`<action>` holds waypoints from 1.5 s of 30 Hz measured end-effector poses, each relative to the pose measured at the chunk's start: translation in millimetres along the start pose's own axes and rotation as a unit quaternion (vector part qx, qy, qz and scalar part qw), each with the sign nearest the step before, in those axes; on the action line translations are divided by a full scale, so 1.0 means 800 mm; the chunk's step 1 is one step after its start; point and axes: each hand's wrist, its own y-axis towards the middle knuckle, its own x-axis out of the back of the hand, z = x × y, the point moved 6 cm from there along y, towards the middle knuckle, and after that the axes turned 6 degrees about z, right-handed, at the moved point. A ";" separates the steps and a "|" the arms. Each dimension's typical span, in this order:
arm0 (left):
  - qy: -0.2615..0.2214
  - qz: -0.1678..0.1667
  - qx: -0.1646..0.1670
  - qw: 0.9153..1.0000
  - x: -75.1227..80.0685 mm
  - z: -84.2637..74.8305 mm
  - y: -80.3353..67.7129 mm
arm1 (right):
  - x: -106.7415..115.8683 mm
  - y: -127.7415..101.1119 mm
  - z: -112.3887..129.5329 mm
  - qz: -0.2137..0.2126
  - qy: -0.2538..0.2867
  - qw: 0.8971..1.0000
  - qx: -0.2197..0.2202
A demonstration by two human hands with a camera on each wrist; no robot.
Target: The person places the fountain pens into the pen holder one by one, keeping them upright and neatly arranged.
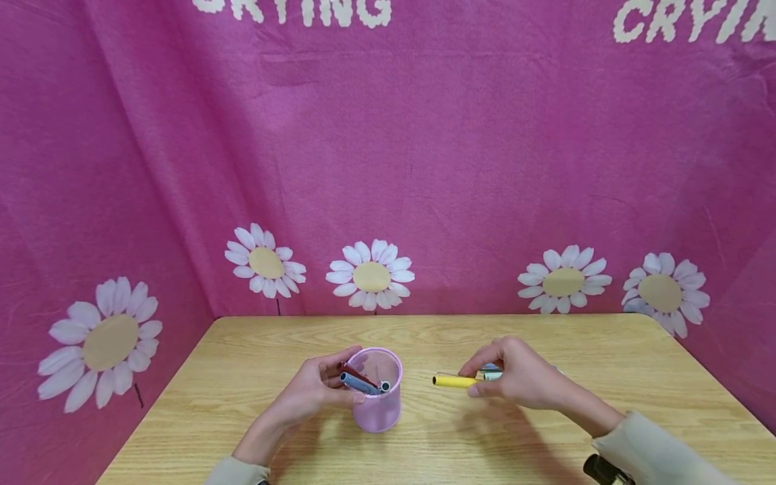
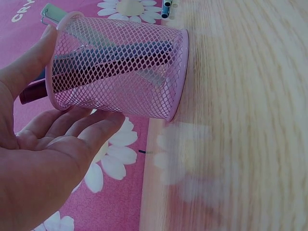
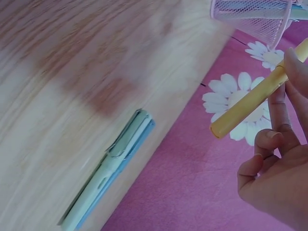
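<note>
A pink mesh pen cup (image 1: pixel 377 412) stands upright on the table, and my left hand (image 1: pixel 309 387) holds it near the rim, thumb on one side and fingers on the other. Inside lean a blue-grey pen (image 1: pixel 359 383), a dark red pen (image 2: pixel 33 92) and a pale green pen (image 2: pixel 54 13). To the right of the cup, my right hand (image 1: pixel 521 380) pinches a yellow pen (image 1: pixel 451 381) between thumb and fingers, above the table. Its open-looking round end points toward the cup. Below this hand, a light green pen (image 3: pixel 108 173) and a blue pen (image 3: pixel 136 147) lie side by side.
The wooden table (image 1: pixel 273 343) reaches back to a magenta cloth (image 1: pixel 461 168) printed with white daisies and letters. More of this cloth hangs along the left and right sides. A dark object (image 1: pixel 600 468) sits by the right sleeve.
</note>
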 end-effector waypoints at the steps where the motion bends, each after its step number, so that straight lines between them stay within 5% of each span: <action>1: 0.000 0.001 -0.001 1.000 0.000 0.000 0.000 | 0.000 0.001 0.001 -0.003 -0.003 1.000 -0.002; 45: -0.001 -0.008 0.007 1.000 0.000 -0.002 0.000 | -0.007 0.048 0.046 -0.069 0.043 0.997 0.016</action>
